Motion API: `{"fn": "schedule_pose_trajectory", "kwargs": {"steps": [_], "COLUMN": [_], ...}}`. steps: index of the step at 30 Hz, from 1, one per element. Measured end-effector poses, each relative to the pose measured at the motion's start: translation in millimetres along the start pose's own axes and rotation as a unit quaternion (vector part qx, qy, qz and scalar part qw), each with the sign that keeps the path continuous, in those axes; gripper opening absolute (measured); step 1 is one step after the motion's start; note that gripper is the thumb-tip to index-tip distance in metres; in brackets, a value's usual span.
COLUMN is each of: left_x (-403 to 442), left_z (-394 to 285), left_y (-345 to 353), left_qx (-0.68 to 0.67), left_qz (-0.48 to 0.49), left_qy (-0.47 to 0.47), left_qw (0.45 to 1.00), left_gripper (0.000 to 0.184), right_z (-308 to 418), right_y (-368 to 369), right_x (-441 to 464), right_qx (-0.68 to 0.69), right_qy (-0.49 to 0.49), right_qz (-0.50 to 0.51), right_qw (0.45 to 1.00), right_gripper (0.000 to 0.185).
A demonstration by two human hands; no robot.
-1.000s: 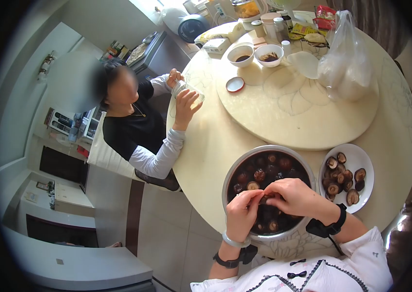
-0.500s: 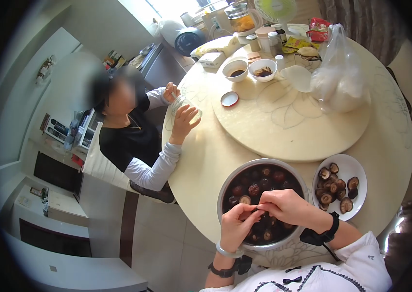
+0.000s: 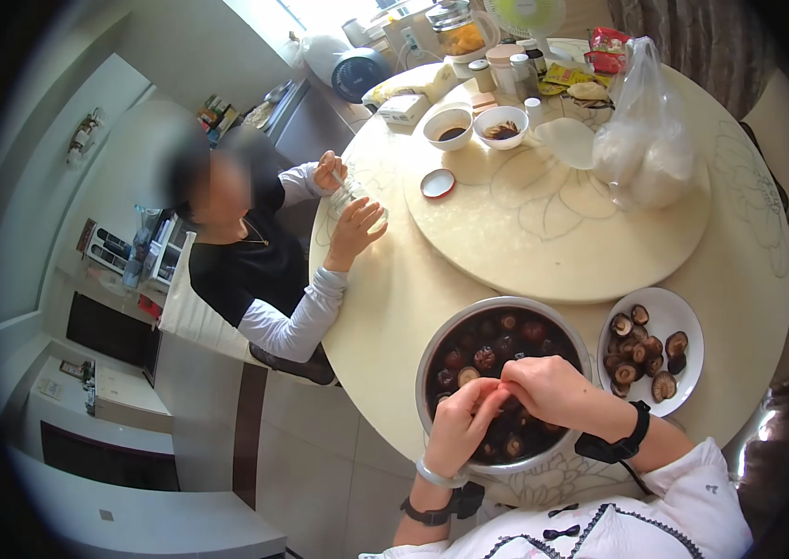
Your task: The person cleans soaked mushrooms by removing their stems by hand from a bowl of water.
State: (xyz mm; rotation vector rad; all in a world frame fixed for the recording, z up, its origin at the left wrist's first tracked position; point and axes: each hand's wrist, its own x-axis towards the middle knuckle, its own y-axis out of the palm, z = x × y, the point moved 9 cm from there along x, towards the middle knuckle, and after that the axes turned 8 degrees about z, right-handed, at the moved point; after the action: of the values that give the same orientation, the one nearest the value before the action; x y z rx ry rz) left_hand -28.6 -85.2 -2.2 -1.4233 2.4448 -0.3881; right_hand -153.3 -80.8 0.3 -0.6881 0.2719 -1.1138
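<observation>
My left hand point(image 3: 462, 421) and my right hand point(image 3: 551, 393) meet fingertip to fingertip above a metal basin point(image 3: 421, 373). Both are closed in a pinch, and whatever is between the fingers is hidden. Dark liquid fills the basin, with several shiitake mushrooms point(image 3: 468, 376) floating in it, some cap up and some stem up. Right of the basin, close to my right forearm, a white plate point(image 3: 690, 384) bears a pile of shiitake mushrooms point(image 3: 625, 373).
A raised round turntable point(image 3: 544, 252) carries two bowls, a red-rimmed lid point(image 3: 437, 184), jars and a knotted plastic bag point(image 3: 646, 149). At the table's left side another person point(image 3: 245, 233) holds a glass jar point(image 3: 354, 200). A glass kettle point(image 3: 460, 37) stands at the back.
My hands have risen slightly and pressed closer together; a small dark bit seen between the fingertips before is now hidden. The other person's hands have shifted slightly around the jar.
</observation>
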Motion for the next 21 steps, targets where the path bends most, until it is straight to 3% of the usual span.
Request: {"fn": "schedule_pose_trajectory", "kwargs": {"steps": [4,8,11,13,15,16,21], "left_x": [-0.2,-3.3,-4.8,-4.6,-6.8,-7.5,-10.1], "left_z": [2.3,5.6,0.9,0.1,-16.4,-20.5,-26.8], "left_y": [0.5,-7.2,-8.7,-7.7,-6.5,-6.0,-9.5], "left_qx": [-0.018,-0.024,-0.013,0.004,0.172,0.194,0.207], "left_qz": [-0.011,-0.029,-0.05,-0.061,-0.091,-0.098,-0.123], "left_qy": [0.055,0.036,0.034,0.033,0.103,0.115,0.137], "left_qw": [0.998,0.999,0.998,0.998,0.975,0.969,0.961], "left_gripper": [0.017,0.012,0.009,0.008,0.011,0.013,0.016], "right_z": [2.4,7.5,6.9,7.7,10.5,11.7,27.6], "right_y": [-8.7,-20.9,-11.9,-7.5,-8.1,-9.3,-24.0], "right_x": [1.0,1.3,0.1,-3.2,-3.7,-4.2,-7.9], "right_qx": [0.022,0.106,0.075,-0.081,-0.113,-0.146,-0.151], "right_qy": [-0.013,0.004,0.014,0.026,0.03,0.036,-0.008], "right_qz": [-0.036,-0.013,0.041,0.025,0.024,0.023,-0.036], "right_qw": [0.999,0.994,0.996,0.996,0.993,0.988,0.988], "right_gripper": [0.015,0.017,0.021,0.021,0.019,0.017,0.014]}}
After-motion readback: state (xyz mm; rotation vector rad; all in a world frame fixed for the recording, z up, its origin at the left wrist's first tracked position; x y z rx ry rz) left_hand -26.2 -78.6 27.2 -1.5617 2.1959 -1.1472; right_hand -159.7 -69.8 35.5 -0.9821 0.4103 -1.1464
